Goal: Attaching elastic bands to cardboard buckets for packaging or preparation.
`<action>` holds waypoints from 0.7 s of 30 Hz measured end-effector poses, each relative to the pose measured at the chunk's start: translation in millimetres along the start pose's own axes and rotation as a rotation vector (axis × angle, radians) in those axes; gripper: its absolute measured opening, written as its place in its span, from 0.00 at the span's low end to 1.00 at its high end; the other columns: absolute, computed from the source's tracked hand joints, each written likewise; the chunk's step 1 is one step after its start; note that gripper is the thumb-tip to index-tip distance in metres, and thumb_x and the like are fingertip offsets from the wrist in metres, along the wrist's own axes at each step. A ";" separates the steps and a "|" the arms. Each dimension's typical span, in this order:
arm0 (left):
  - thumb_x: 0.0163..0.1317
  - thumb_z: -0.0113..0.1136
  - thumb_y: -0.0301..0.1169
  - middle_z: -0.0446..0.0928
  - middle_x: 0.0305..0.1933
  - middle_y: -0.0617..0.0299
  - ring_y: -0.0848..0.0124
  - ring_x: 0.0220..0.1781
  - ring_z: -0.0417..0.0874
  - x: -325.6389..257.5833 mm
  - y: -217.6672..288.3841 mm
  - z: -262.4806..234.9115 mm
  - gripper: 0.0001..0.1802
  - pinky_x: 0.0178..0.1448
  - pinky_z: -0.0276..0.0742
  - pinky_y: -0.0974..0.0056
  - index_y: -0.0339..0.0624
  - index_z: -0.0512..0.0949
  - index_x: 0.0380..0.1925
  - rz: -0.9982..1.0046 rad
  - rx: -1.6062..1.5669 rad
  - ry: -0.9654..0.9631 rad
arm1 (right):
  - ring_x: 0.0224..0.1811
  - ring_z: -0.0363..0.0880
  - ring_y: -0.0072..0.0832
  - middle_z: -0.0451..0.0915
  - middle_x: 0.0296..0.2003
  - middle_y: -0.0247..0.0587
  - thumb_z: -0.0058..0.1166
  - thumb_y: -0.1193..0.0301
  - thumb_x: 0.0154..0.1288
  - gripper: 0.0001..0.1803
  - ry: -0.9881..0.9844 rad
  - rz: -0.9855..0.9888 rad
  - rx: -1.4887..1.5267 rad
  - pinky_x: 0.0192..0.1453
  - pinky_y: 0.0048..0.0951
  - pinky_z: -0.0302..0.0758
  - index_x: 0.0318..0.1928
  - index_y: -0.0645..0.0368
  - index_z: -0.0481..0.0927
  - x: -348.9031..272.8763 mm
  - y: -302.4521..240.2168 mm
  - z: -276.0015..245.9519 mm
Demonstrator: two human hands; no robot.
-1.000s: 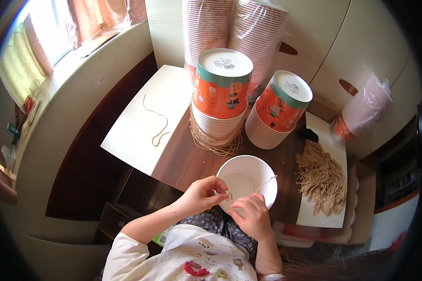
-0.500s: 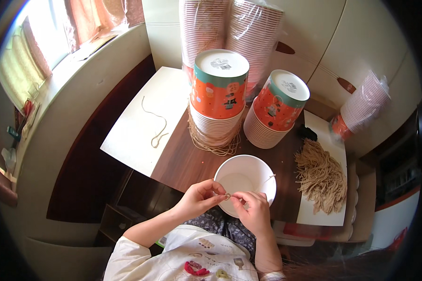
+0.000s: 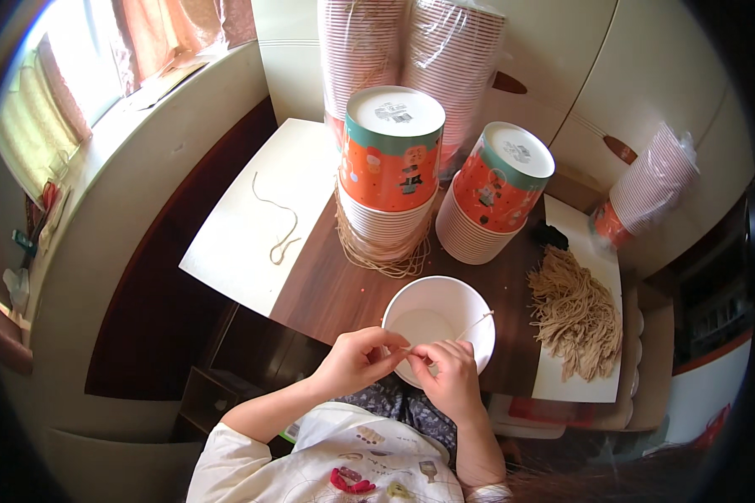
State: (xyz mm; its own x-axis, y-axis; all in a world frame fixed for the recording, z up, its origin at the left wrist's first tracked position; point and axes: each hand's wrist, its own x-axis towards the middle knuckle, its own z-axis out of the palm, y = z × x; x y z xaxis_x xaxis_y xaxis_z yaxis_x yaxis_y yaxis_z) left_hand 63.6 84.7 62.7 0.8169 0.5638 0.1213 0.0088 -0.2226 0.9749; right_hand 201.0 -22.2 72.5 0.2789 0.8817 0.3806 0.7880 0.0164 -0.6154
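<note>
I see both hands meeting at the near edge of the table (image 3: 327, 293), over the white paper bowl (image 3: 439, 327). Left hand (image 3: 356, 360) and right hand (image 3: 449, 377) each have fingertips pressed together, pinching a thin string (image 3: 470, 325) that runs across the bowl's rim. A pile of strings (image 3: 575, 314) lies at the right edge.

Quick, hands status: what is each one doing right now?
Left hand: closed, pinching the string at the near rim of the white paper bowl.
Right hand: closed, pinching the same string.
</note>
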 end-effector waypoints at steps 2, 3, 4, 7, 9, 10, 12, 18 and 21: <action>0.56 0.59 0.24 0.73 0.23 0.64 0.82 0.20 0.68 0.1 -4.1 0.8 0.06 0.24 0.65 0.75 0.38 0.77 0.34 0.038 0.031 0.017 | 0.26 0.76 0.30 0.77 0.22 0.33 0.59 0.73 0.51 0.04 0.016 -0.007 -0.005 0.38 0.29 0.64 0.27 0.56 0.77 0.1 -0.9 -0.2; 0.55 0.59 0.24 0.74 0.23 0.64 0.82 0.19 0.68 0.0 -5.7 1.3 0.05 0.24 0.65 0.75 0.38 0.78 0.33 0.077 0.062 0.033 | 0.25 0.76 0.30 0.77 0.22 0.32 0.59 0.73 0.50 0.04 0.019 -0.007 -0.003 0.38 0.29 0.64 0.27 0.56 0.77 0.2 -1.5 -0.8; 0.55 0.59 0.24 0.74 0.23 0.64 0.82 0.19 0.68 -0.4 -6.1 1.7 0.05 0.24 0.65 0.75 0.38 0.78 0.33 0.077 0.062 0.033 | 0.25 0.76 0.29 0.77 0.22 0.32 0.60 0.73 0.49 0.05 0.022 -0.007 -0.001 0.38 0.29 0.64 0.28 0.56 0.77 0.0 -1.7 -1.2; 0.57 0.59 0.25 0.74 0.23 0.65 0.83 0.20 0.68 -1.3 -7.4 2.7 0.05 0.24 0.65 0.75 0.37 0.77 0.33 -0.051 -0.040 0.002 | 0.24 0.76 0.28 0.77 0.21 0.31 0.61 0.73 0.48 0.06 0.026 -0.015 0.000 0.38 0.28 0.64 0.28 0.55 0.77 -0.6 -1.6 -1.2; 0.59 0.58 0.27 0.72 0.21 0.69 0.85 0.21 0.67 -1.3 -8.9 3.4 0.06 0.24 0.63 0.76 0.36 0.77 0.32 -0.171 -0.177 -0.032 | 0.23 0.75 0.27 0.77 0.21 0.31 0.61 0.74 0.48 0.06 0.030 -0.009 0.002 0.39 0.28 0.64 0.28 0.55 0.77 -1.4 -1.3 -0.6; 0.59 0.58 0.27 0.72 0.21 0.69 0.85 0.21 0.67 -1.2 -9.0 3.4 0.06 0.24 0.63 0.76 0.36 0.77 0.32 -0.171 -0.177 -0.031 | 0.23 0.75 0.26 0.77 0.21 0.30 0.62 0.74 0.47 0.07 0.035 -0.004 0.005 0.39 0.28 0.64 0.28 0.55 0.77 -1.6 -1.3 -0.2; 0.61 0.56 0.29 0.70 0.20 0.72 0.87 0.22 0.65 -1.0 -9.1 3.5 0.07 0.24 0.61 0.77 0.35 0.76 0.32 -0.230 -0.246 -0.058 | 0.22 0.75 0.25 0.78 0.22 0.30 0.62 0.74 0.47 0.07 0.037 0.008 0.014 0.39 0.28 0.64 0.28 0.55 0.77 -2.0 -2.0 -0.3; 0.61 0.56 0.29 0.69 0.21 0.74 0.88 0.23 0.64 -0.6 -17.5 5.2 0.07 0.24 0.61 0.78 0.35 0.76 0.32 -0.220 -0.309 -0.047 | 0.20 0.73 0.23 0.78 0.22 0.29 0.63 0.74 0.46 0.08 0.038 0.026 0.041 0.38 0.27 0.64 0.28 0.55 0.77 -2.7 -2.4 -1.3; 0.61 0.56 0.29 0.68 0.21 0.75 0.88 0.22 0.63 -0.6 -17.3 5.9 0.07 0.24 0.59 0.78 0.35 0.76 0.32 -0.225 -0.316 -0.043 | 0.20 0.73 0.23 0.78 0.22 0.29 0.63 0.74 0.47 0.07 0.050 0.003 0.038 0.37 0.27 0.64 0.28 0.55 0.77 -1.9 -2.5 -2.0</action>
State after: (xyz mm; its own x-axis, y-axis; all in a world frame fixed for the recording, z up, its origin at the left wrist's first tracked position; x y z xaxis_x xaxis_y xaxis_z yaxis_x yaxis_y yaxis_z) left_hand 66.4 83.5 44.7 0.8384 0.5351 -0.1033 0.0181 0.1621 0.9866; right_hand 199.6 -24.9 74.6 0.3096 0.8569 0.4121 0.7657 0.0324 -0.6424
